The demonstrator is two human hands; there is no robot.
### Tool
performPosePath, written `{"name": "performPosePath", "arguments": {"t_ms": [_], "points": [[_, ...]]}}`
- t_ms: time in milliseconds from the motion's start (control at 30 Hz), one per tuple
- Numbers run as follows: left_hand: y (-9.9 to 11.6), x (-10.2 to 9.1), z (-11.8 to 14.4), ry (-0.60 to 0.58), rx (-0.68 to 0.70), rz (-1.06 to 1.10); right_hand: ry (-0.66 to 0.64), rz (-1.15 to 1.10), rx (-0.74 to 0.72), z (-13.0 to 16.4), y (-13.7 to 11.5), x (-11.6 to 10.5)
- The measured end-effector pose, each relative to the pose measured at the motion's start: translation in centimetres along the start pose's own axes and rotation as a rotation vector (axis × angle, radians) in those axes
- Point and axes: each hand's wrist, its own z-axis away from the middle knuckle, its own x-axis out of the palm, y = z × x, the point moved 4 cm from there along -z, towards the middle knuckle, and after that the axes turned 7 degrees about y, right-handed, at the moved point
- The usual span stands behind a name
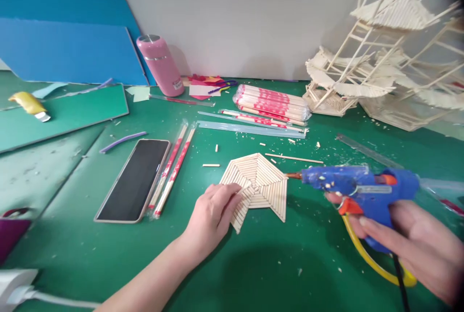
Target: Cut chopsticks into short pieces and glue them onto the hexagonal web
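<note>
Near the middle of the green table lies a flat polygonal panel (270, 181) built from rows of thin wooden sticks, with a gap in its lower edge. My left hand (213, 210) is closed in a pinch at the panel's left side. A short wooden stick (247, 187) pokes out from its fingertips near the panel's centre. On the right, my right hand (406, 234) is wrapped round the handle of a blue hot glue gun (337, 177) with an orange trigger. The gun's copper nozzle points left, at the panel's right corner; whether it touches is unclear.
A phone (134, 181) and two wrapped chopstick pairs (176, 172) lie left. Behind are a pink flask (161, 65), a chopstick bundle (271, 102) and a stick-built tower model (348, 70). A loose stick (293, 158) and glue sticks (250, 129) lie beyond the panel.
</note>
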Motion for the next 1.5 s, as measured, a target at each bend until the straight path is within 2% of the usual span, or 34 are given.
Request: {"name": "performPosePath", "arguments": {"t_ms": [100,233,433,533,667,1033,1500], "points": [[0.1,0.0,-0.1,-0.044,-0.024,0.030,-0.171,0.149,-0.041,1.5,0.4,1.6],[-0.2,0.2,-0.1,-0.066,-0.090,0.127,-0.217,0.209,-0.095,3.8,0.7,3.7],[-0.8,0.6,0.2,-0.086,-0.161,0.188,-0.114,0.353,-0.385,5.5,-0.6,5.4],[-0.8,0.7,0.1,-0.106,-0.173,0.176,-0.124,0.383,-0.450,5.8,-0.9,5.7],[-0.8,0.8,0.0,-0.129,-0.177,0.163,-0.108,0.416,-0.455,6.0,-1.0,6.0],[-0.7,0.8,-0.1,-0.134,-0.172,0.137,-0.204,0.417,-0.459,5.6,-0.6,6.7],[-0.7,0.8,0.0,-0.138,-0.170,0.141,-0.233,0.380,-0.346,5.8,0.1,6.5]]}}
